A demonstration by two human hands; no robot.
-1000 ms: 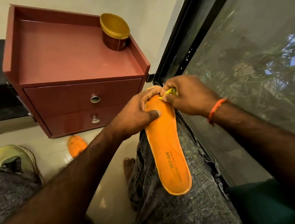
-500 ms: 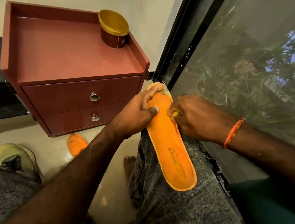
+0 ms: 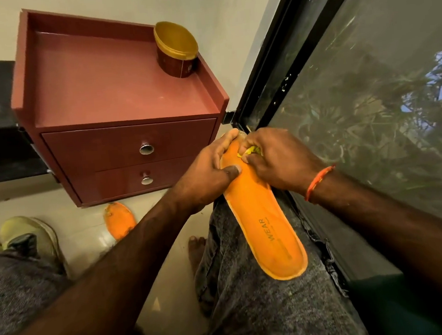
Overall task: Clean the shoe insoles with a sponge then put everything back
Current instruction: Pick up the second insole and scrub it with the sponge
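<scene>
An orange insole (image 3: pixel 264 222) printed "WEAR" lies lengthwise along my right thigh, toe end away from me. My left hand (image 3: pixel 209 173) grips its toe end, thumb pressed on the top face and fingers curled round the far edge. My right hand (image 3: pixel 275 160) holds a small yellow sponge (image 3: pixel 250 151) in curled fingers and presses it on the insole's toe area; most of the sponge is hidden inside the hand. A second orange insole (image 3: pixel 119 219) lies on the floor below the cabinet, partly hidden by my left forearm.
A dark red two-drawer cabinet (image 3: pixel 123 148) stands ahead, with a gold-lidded jar (image 3: pixel 176 54) on its top right corner. A yellow-green shoe (image 3: pixel 28 238) sits on the pale floor at left. A black-framed window (image 3: pixel 368 103) runs along my right side.
My right hand with the sponge slid down the insole toward me, then back up to the toe end. My left hand kept its hold on the toe.
</scene>
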